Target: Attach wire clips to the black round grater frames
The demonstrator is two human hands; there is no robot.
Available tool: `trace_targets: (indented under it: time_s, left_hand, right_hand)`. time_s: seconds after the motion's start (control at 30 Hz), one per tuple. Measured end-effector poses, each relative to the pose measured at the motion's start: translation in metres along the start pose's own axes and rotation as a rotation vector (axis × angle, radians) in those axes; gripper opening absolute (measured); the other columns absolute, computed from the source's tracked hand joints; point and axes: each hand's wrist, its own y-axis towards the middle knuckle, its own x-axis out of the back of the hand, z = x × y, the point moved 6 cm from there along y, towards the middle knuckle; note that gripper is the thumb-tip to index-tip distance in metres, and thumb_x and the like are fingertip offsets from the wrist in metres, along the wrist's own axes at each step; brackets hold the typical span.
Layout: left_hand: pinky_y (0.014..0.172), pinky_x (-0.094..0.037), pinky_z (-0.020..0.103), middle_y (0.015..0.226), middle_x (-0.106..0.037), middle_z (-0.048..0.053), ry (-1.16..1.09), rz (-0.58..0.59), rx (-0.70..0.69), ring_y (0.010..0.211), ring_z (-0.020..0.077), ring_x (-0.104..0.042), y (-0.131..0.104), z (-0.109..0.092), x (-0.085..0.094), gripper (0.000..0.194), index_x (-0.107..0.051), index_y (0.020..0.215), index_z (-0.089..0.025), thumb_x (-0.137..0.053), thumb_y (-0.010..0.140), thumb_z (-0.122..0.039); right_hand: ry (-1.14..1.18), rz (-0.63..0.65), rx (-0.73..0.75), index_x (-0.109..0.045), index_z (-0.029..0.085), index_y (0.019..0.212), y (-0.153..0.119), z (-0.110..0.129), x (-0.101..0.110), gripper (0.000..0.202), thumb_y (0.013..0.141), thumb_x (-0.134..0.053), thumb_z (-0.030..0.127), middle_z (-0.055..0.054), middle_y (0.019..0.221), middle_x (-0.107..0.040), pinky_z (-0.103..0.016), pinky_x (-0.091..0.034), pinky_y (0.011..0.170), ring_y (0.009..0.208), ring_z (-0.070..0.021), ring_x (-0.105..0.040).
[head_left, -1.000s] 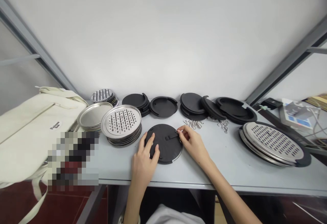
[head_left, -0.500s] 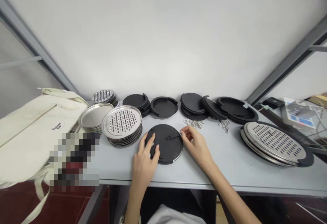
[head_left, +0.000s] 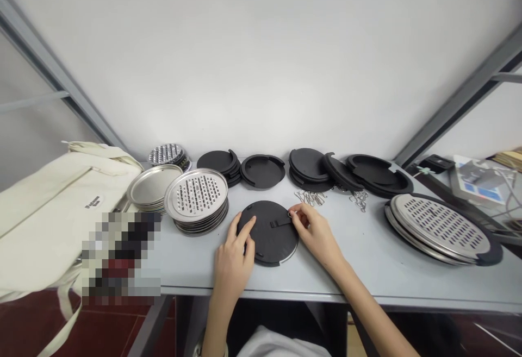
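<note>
A round black plastic disc (head_left: 271, 248) lies on the table before me, with a raised slot piece and a narrow bar reaching toward its right edge. My left hand (head_left: 234, 256) rests on its left side, fingers spread over the surface. At the right edge, my right hand (head_left: 308, 226) pinches a small metal ring (head_left: 290, 214) at the end of the bar; the fingers partly hide it. Beyond the disc lie small metal wire hooks (head_left: 312, 198) and a second little heap of metal rings (head_left: 359, 200).
Stacked round grater plates (head_left: 198, 196) and plain metal discs (head_left: 155, 183) stand left, near a cream bag (head_left: 53, 210). Black round holders (head_left: 263, 171) line the wall. Larger graters (head_left: 440, 226) lie right on the grey table (head_left: 346, 283).
The black disc has shifted slightly to the right and turned a little. My right hand keeps its pinch at the edge; the left hand's fingers have moved slightly on the disc.
</note>
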Motion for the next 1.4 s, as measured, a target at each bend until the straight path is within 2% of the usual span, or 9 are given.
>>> trace_targets:
  time_s: [0.1,0.27,0.57,0.8,0.97,1.13,1.4]
  left_hand:
    - [0.063,-0.051,0.027,0.142,-0.043,0.004,0.012,-0.009,-0.004,0.082,0.0182,-0.066,0.0,0.0,0.0,0.044,-0.051,0.129,-0.037,-0.041,0.09,-0.019]
    - [0.058,-0.05,0.025,0.14,-0.045,0.006,0.042,-0.023,-0.006,0.077,0.0173,-0.066,-0.001,0.001,-0.001,0.044,-0.053,0.128,-0.035,-0.042,0.089,-0.018]
    - [0.064,-0.051,0.028,0.143,-0.042,0.002,0.018,0.0,0.013,0.082,0.0191,-0.067,-0.001,0.002,-0.001,0.043,-0.052,0.127,-0.039,-0.04,0.091,-0.019]
    - [0.063,-0.051,0.027,0.142,-0.043,0.004,0.003,0.0,0.011,0.084,0.0194,-0.067,-0.001,0.002,-0.001,0.043,-0.052,0.128,-0.037,-0.041,0.091,-0.018]
    - [0.068,-0.051,0.028,0.141,-0.043,0.003,-0.016,-0.006,0.008,0.089,0.0195,-0.066,-0.001,0.001,0.0,0.043,-0.053,0.126,-0.037,-0.041,0.09,-0.018]
    - [0.069,-0.051,0.026,0.142,-0.042,0.002,-0.018,0.013,0.027,0.085,0.0167,-0.066,-0.001,0.0,0.001,0.043,-0.052,0.127,-0.038,-0.04,0.091,-0.018]
    - [0.071,-0.051,0.026,0.142,-0.043,0.002,-0.019,0.004,0.022,0.094,0.0178,-0.065,-0.001,0.001,0.001,0.044,-0.052,0.127,-0.038,-0.041,0.091,-0.017]
  right_hand:
    - [0.013,0.017,-0.029,-0.052,0.022,0.087,-0.003,-0.002,-0.001,0.019,0.093,-0.04,0.035,0.003,0.061,-0.051,-0.026,-0.039,0.053,0.052,-0.014,-0.048]
    - [-0.003,0.04,-0.004,-0.047,0.023,0.09,-0.009,-0.002,-0.003,0.016,0.093,-0.038,0.035,0.005,0.06,-0.049,-0.026,-0.038,0.054,0.052,-0.0138,-0.048]
    - [-0.004,0.135,0.013,-0.044,0.021,0.107,-0.018,-0.005,-0.006,0.019,0.092,-0.04,0.031,0.002,0.072,-0.05,-0.027,-0.042,0.058,0.059,-0.0146,-0.05]
    - [0.016,0.137,0.014,-0.043,0.021,0.107,-0.017,-0.006,-0.005,0.018,0.092,-0.041,0.031,0.002,0.072,-0.049,-0.028,-0.041,0.058,0.059,-0.0145,-0.049]
    - [0.019,0.136,0.002,-0.044,0.021,0.105,-0.017,-0.007,-0.005,0.018,0.092,-0.04,0.031,0.003,0.07,-0.048,-0.027,-0.041,0.058,0.058,-0.014,-0.049]
    - [0.031,0.157,-0.003,-0.043,0.02,0.104,-0.016,-0.006,-0.005,0.018,0.091,-0.039,0.032,0.004,0.069,-0.047,-0.026,-0.04,0.057,0.058,-0.0138,-0.048]
    - [0.015,0.172,-0.009,-0.041,0.021,0.103,-0.017,-0.005,-0.005,0.017,0.091,-0.038,0.033,0.004,0.069,-0.049,-0.026,-0.039,0.057,0.057,-0.014,-0.048]
